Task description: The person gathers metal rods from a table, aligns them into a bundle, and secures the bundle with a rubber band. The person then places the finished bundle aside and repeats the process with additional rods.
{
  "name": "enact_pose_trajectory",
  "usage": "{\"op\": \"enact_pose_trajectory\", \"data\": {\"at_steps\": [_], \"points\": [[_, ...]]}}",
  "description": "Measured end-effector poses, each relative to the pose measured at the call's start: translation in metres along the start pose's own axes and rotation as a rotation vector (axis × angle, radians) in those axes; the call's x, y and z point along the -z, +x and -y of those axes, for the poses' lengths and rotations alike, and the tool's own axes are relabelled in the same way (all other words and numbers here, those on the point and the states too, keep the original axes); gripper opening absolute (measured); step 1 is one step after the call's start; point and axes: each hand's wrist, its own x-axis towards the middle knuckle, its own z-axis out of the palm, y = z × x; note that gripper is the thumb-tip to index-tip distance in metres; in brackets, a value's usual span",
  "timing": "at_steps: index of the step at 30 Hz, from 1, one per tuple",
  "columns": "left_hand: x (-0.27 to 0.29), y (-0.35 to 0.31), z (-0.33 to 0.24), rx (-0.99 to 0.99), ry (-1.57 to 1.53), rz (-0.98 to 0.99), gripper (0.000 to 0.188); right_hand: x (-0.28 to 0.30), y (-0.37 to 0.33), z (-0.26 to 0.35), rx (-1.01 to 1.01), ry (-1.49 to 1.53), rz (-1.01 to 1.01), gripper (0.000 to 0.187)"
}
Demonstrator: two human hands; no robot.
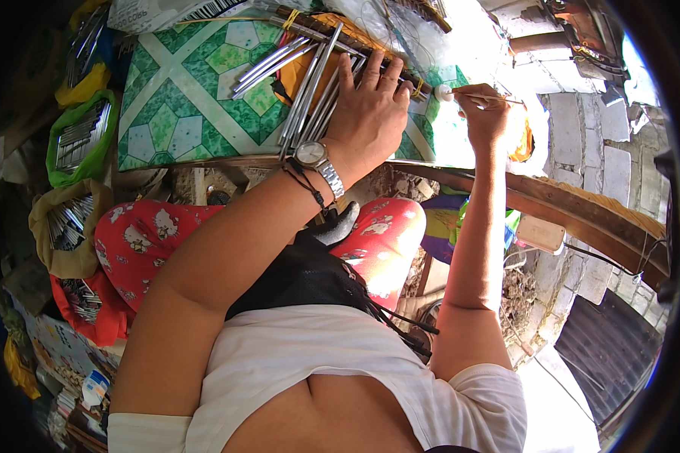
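My left hand, with a watch on its wrist, lies with fingers spread over a row of thin silvery metal rods on the table. Several more rods fan out to its left on an orange cloth. Beyond the fingertips runs a dark strip tied with yellow string. My right hand pinches a thin light-brown stick near the table's right side. The stick's near end meets a small white round object; glare hides whether that is a container.
The table has a green-and-white tile-patterned cover. Along the left stand bags packed with metal rods: green, tan and red. Clear plastic heaps at the back. A wooden beam and a block wall border the right.
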Motion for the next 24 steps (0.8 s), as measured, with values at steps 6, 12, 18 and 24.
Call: {"op": "enact_pose_trajectory", "data": {"at_steps": [6, 12, 18, 24], "points": [[-0.0003, -0.0003, -0.0002, 0.001, -0.008, -0.005, 0.031, -0.0002, 0.0007, 0.0000, 0.009, 0.048, 0.036, 0.008], [-0.0002, -0.0006, -0.0003, 0.002, -0.006, -0.011, 0.031, -0.0032, 0.0013, 0.0006, 0.021, 0.108, -0.008, 0.004], [-0.0002, -0.0004, 0.0000, 0.006, -0.006, 0.000, 0.031, -0.0016, 0.0017, 0.0005, 0.014, 0.082, -0.028, 0.005], [-0.0010, -0.0009, 0.0003, -0.001, 0.002, -0.002, 0.032, 0.0045, 0.0001, 0.0086, -0.005, 0.234, -0.056, 0.005]]}}
